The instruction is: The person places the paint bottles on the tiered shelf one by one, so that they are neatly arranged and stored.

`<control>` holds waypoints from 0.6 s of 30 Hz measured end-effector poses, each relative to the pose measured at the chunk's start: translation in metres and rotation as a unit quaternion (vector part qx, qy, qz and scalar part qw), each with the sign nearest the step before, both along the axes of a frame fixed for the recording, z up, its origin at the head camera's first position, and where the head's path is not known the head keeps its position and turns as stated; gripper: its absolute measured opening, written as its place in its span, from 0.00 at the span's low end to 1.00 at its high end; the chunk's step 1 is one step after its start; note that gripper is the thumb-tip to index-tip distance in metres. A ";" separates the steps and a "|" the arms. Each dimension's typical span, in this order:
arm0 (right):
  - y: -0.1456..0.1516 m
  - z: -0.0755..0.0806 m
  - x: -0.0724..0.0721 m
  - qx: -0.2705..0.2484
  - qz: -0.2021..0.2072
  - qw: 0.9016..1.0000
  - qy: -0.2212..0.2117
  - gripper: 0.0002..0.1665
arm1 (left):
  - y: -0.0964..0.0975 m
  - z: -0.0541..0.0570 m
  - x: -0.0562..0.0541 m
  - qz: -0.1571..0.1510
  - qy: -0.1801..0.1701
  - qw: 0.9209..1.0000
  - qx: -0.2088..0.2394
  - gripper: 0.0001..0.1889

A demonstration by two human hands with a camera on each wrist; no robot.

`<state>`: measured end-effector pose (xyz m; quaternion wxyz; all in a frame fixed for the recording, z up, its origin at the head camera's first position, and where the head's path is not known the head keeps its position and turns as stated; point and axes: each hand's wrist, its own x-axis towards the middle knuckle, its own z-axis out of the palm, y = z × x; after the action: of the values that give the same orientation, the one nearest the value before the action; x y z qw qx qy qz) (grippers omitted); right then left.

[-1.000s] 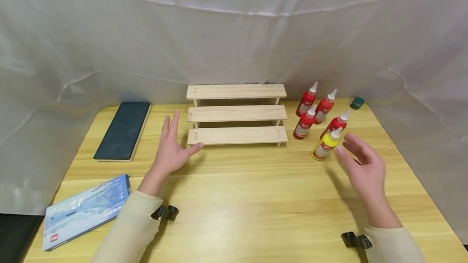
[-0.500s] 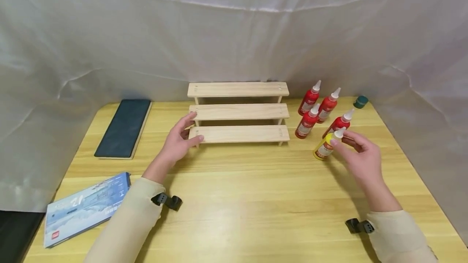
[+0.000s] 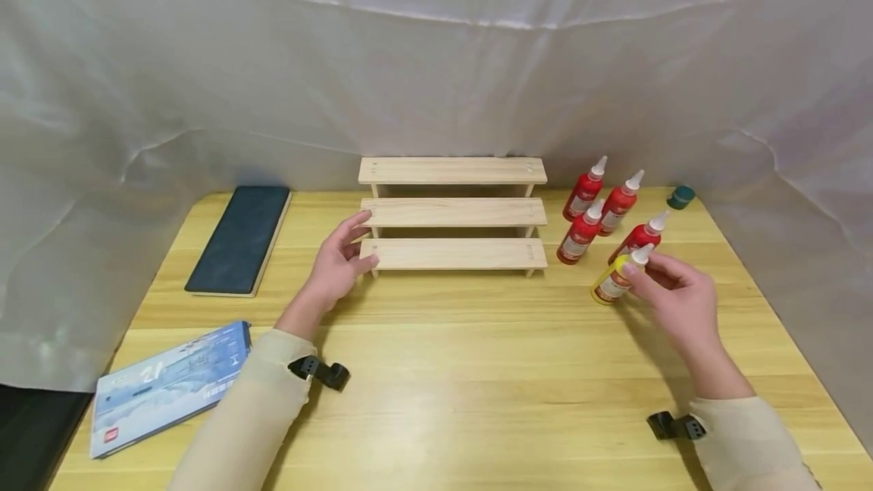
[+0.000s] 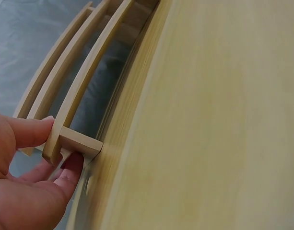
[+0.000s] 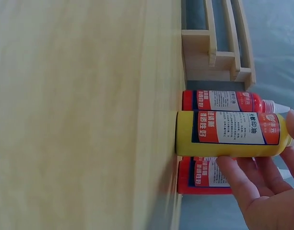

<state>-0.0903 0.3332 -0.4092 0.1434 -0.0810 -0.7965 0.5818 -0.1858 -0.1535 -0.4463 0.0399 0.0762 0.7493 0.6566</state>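
In the head view my left hand (image 3: 336,264) grips the left end of a three-tier wooden display rack (image 3: 452,254). The left wrist view shows the thumb on the front shelf (image 4: 84,81) and a finger curled by its end support (image 4: 80,142). My right hand (image 3: 682,301) pinches a yellow ink bottle (image 3: 611,286) near its white nozzle, thumb on the near side and fingers behind. In the right wrist view the yellow bottle (image 5: 233,134) has a red and white label. Several red ink bottles (image 3: 580,236) stand upright just behind it, one partly hidden.
A dark notebook (image 3: 239,241) lies on the wooden table (image 3: 464,370) at the left. Nearer sits a flat blue box (image 3: 170,389). A small green-capped jar (image 3: 680,196) is at the back right corner. Grey cloth (image 3: 450,59) hangs behind the table.
My left hand has moved right onto the rack's end and taken hold of it. My right hand has closed its thumb and fingers on the yellow bottle's top.
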 end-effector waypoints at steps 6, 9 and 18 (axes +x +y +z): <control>0.001 -0.001 -0.002 -0.041 0.003 0.999 0.005 0.20 | 0.000 -0.003 -0.002 -0.001 -0.008 1.000 0.014 0.38; 0.001 -0.001 -0.001 -0.034 -0.003 0.999 0.001 0.19 | -0.001 -0.004 -0.003 0.001 -0.011 1.000 0.012 0.36; -0.010 0.010 0.006 -0.046 0.003 0.999 0.022 0.17 | 0.000 -0.005 -0.005 0.006 -0.006 1.000 0.026 0.36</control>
<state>-0.0845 0.3233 -0.3990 0.1548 -0.0723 -0.7657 0.6200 -0.1903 -0.1538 -0.4510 0.0384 0.0695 0.7319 0.6767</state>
